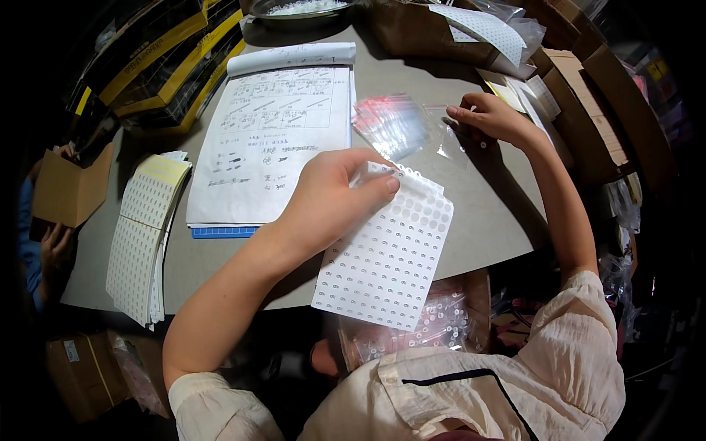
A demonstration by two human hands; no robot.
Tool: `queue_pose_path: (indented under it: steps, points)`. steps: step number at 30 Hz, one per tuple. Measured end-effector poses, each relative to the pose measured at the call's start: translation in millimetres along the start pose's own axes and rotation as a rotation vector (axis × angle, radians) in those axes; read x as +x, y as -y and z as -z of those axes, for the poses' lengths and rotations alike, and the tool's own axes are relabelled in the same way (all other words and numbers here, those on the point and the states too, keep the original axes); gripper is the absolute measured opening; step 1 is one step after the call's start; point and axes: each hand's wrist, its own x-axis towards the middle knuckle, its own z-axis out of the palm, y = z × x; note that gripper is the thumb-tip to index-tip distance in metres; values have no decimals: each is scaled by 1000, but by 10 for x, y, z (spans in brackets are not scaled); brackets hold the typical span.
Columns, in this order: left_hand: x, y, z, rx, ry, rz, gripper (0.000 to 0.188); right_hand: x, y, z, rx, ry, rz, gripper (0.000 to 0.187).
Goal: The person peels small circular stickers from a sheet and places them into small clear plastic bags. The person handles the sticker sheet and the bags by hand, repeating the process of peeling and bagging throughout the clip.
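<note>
My left hand (331,195) pinches a white sheet of round stickers (382,257) by its top edge, thumb in front. The sheet bears rows of small printed marks, and its upper right part shows bare grey circles where stickers are gone. Its top edge curls over with several stickers lifting. My right hand (493,121) is over the table with thumb and curled fingers close together; what they hold, if anything, I cannot make out. Just under its fingertips lies a small clear plastic bag (450,143). Beside that, a fanned stack of clear zip bags with red tops (390,125) rests on the table.
A clipboard with handwritten pages (268,162) lies left of centre. Banded sticker sheets (147,228) sit at the left edge. A box of small bags (441,323) is below the table edge. A metal bowl (301,9) stands behind; another person's hands (55,246) hold cardboard.
</note>
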Motion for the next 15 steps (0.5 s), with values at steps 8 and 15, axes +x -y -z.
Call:
queue_pose_path:
  steps: [8, 15]
  points:
    - [-5, 35, -9, 37, -13, -35, 29, -266, 81, 57, -196, 105, 42, 68]
    - [-5, 66, -25, 50, -18, -47, 32, -189, 111, 153, -23, 92, 218, 51]
